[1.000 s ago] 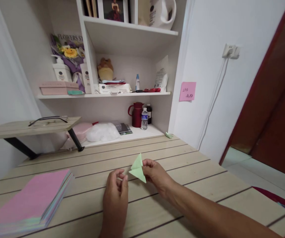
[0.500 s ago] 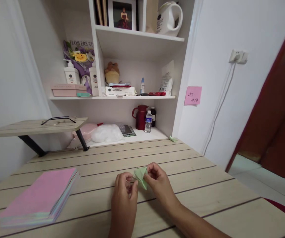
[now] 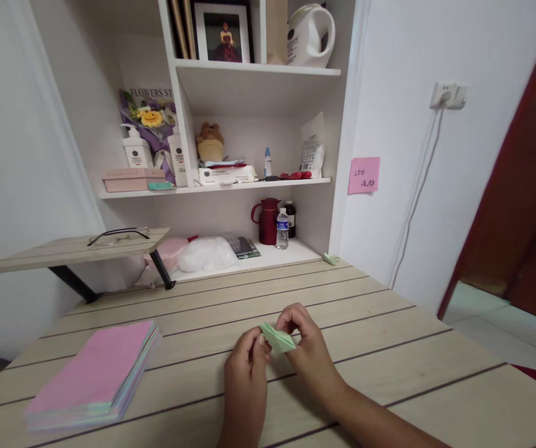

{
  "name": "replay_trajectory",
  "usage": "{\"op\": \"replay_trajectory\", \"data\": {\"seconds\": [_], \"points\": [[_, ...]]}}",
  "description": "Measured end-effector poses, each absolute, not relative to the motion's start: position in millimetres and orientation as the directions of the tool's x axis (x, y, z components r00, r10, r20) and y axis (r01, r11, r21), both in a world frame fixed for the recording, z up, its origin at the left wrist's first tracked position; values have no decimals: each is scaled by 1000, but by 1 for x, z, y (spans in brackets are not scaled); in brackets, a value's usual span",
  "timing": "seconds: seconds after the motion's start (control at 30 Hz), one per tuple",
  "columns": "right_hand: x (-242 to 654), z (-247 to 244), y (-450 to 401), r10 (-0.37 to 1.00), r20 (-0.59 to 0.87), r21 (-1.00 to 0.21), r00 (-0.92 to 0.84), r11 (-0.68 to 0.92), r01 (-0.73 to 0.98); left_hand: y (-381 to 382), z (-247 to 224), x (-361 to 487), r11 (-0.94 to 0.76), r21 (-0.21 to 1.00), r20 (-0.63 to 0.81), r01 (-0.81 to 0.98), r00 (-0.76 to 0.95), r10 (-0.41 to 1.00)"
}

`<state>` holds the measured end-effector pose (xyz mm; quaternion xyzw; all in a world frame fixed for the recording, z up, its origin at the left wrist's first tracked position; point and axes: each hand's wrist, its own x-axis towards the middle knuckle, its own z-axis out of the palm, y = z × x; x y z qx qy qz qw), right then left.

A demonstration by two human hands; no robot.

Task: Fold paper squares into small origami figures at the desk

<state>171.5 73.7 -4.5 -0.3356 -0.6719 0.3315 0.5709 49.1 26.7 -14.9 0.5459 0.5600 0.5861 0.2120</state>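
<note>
A small folded piece of green paper (image 3: 279, 339) is held between my two hands, just above the wooden table (image 3: 193, 367). My left hand (image 3: 248, 367) pinches its left corner between thumb and fingers. From the right, my right hand (image 3: 307, 348) grips the paper's back and right side, its fingertips partly hidden behind the folds. To the left lies a thick stack of coloured paper (image 3: 94, 367) with a pink sheet on top.
Another green folded paper (image 3: 330, 259) lies at the table's far right corner. At the left, a raised wooden stand (image 3: 76, 249) carries glasses (image 3: 118, 233). Behind are a red jug (image 3: 268, 221), a water bottle (image 3: 282, 229) and white shelves (image 3: 258, 67).
The green paper has turned in my hands and now lies flatter, its point toward the lower right. My left fingers have closed on its left corner. The camera view has shifted slightly.
</note>
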Motion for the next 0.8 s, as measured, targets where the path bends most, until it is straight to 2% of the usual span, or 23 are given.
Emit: {"op": "replay_trajectory", "data": {"seconds": [0.13,0.3,0.43,0.57,0.8], "points": [[169,-6,74,864,483,-873,-144,488,0,25,-12,53,-345,863,460,370,-290,840],[163,-11,77,949,266,-940,-170,216,-264,32,-20,55,-328,879,458,345,-423,782],[160,-12,79,964,156,-934,-217,73,-349,33,-23,57,-331,813,543,479,-420,727],[161,-13,79,955,177,-927,-237,81,-365,30,-19,56,-379,739,606,557,-304,735],[167,-14,81,931,305,-944,-201,269,-189,29,-16,52,-437,714,636,547,-248,730]]}}
